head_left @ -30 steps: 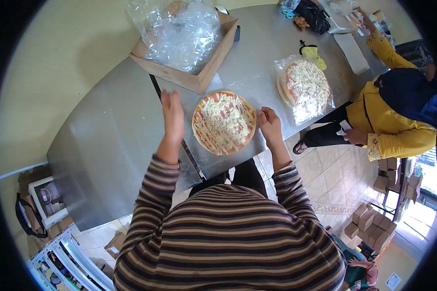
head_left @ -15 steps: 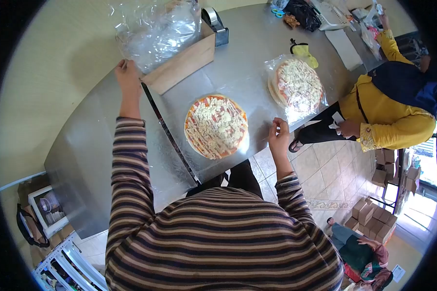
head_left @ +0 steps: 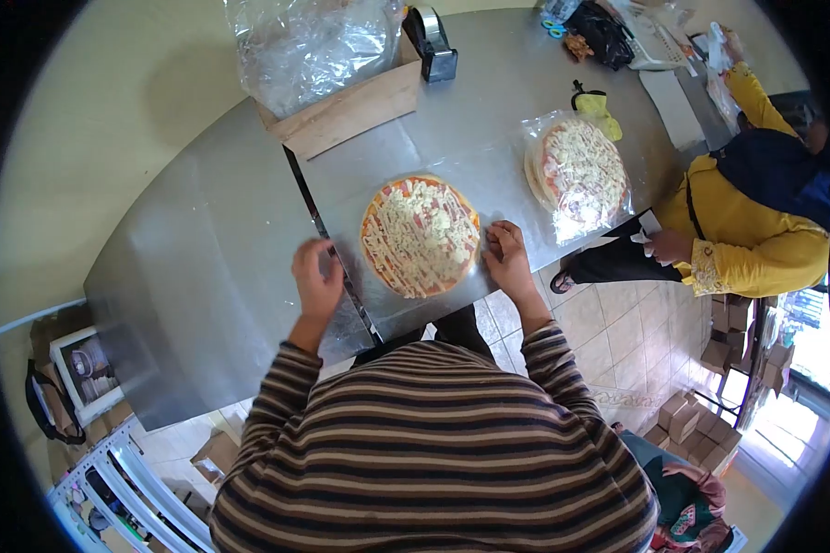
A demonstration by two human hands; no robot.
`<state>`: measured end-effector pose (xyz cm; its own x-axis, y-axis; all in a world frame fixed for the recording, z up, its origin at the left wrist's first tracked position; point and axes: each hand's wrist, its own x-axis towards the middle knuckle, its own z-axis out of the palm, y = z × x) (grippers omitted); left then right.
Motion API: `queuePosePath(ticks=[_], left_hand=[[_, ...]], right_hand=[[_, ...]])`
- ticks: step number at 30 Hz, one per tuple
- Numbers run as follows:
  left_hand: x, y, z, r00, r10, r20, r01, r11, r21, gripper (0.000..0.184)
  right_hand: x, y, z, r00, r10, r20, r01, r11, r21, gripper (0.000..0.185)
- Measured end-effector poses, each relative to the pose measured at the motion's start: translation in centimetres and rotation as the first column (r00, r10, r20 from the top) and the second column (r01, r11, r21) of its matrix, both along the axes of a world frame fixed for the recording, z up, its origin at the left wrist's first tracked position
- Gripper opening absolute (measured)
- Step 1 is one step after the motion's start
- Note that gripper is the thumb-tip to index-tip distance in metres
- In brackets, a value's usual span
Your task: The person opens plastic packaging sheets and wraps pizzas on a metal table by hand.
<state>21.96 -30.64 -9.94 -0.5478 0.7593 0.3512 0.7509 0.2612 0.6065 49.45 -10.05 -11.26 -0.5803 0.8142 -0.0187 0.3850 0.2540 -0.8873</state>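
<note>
A pizza (head_left: 420, 237) topped with white shredded cheese and reddish strips lies flat on the metal table, with no wrapping that I can see. Left of it, over the dark seam between the table sections, my left hand (head_left: 314, 288) is open, thumb and fingers curved apart, holding nothing. My right hand (head_left: 511, 269) is at the pizza's right edge, fingers bent and a little apart; whether they touch the crust I cannot tell. Farther right sits a stack of pizzas (head_left: 581, 175) in clear plastic.
A wooden box (head_left: 350, 115) of clear plastic bags (head_left: 318, 55) stands at the back, beside a tape dispenser (head_left: 431, 46). A yellow item (head_left: 597, 112) lies behind the wrapped stack. At right stands a person in yellow sleeves (head_left: 756, 249); cardboard boxes (head_left: 696, 429) are farther off.
My left hand has come down from the plastic bags to the pizza's left side. My right hand has moved left to the pizza's right edge. The view has shifted slightly.
</note>
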Motion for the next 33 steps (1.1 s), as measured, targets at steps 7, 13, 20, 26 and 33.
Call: queuePosePath(ticks=[7, 13, 20, 26, 33], left_hand=[[1.7, -7.8, -0.3, 0.746, 0.628, -0.221, -0.663, 0.672, -0.330, 0.046], [-9.9, -9.7, -3.1, 0.841, 0.497, -0.213, -0.540, 0.793, -0.282, 0.055], [-14.0, -6.6, -1.5, 0.970, 0.092, -0.225, -0.180, 0.894, -0.410, 0.034], [-14.1, -6.4, -2.1, 0.993, 0.063, -0.096, -0.098, 0.901, -0.423, 0.021], [-13.9, -5.6, 1.5, 0.877, 0.143, 0.458, -0.007, 0.958, -0.286, 0.014]], right_hand=[[-0.3, 0.3, 0.9, 0.998, -0.059, 0.031, 0.055, 0.990, 0.129, 0.035], [-7.8, -8.8, 1.3, 0.892, 0.450, -0.045, -0.348, 0.746, 0.568, 0.021], [-16.8, -20.2, 0.4, 0.370, 0.929, 0.025, -0.770, 0.292, 0.568, 0.025], [-18.3, -23.1, -1.3, 0.330, 0.905, 0.268, -0.817, 0.132, 0.561, 0.021], [-18.5, -21.5, 1.7, 0.308, 0.923, 0.229, -0.778, 0.106, 0.619, 0.012]])
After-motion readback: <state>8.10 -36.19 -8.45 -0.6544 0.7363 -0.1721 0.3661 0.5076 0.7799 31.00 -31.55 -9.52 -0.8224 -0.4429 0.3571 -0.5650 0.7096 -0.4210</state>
